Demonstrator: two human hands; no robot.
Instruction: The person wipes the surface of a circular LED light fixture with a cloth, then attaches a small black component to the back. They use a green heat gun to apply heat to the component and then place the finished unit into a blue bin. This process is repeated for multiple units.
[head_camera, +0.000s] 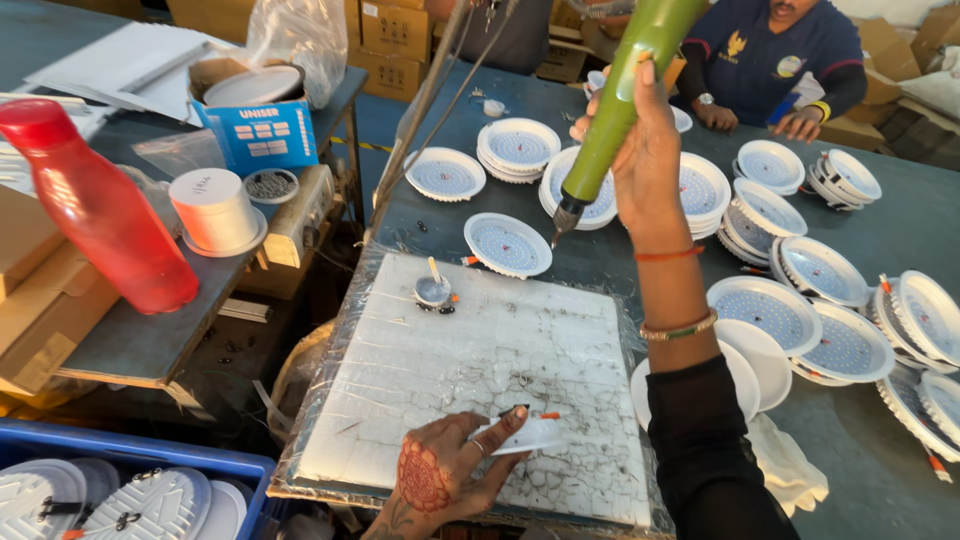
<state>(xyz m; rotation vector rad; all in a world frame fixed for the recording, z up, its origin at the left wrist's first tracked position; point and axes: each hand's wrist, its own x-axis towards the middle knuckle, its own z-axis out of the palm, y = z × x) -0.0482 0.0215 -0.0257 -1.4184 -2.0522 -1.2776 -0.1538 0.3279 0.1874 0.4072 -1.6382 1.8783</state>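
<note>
I see right hand (640, 150) gripping driver (612, 115), raised; left hand (455, 470) pinching lamp (528, 436) on pad (480, 370). Screwing not begun; many lamps (800, 310) remain on tabletop (900, 210).

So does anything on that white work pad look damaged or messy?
Yes. The white foam pad is cracked all over under its plastic wrap and speckled with dark bits, densest near the left hand. The right hand holds a green screwdriver above it.
</note>
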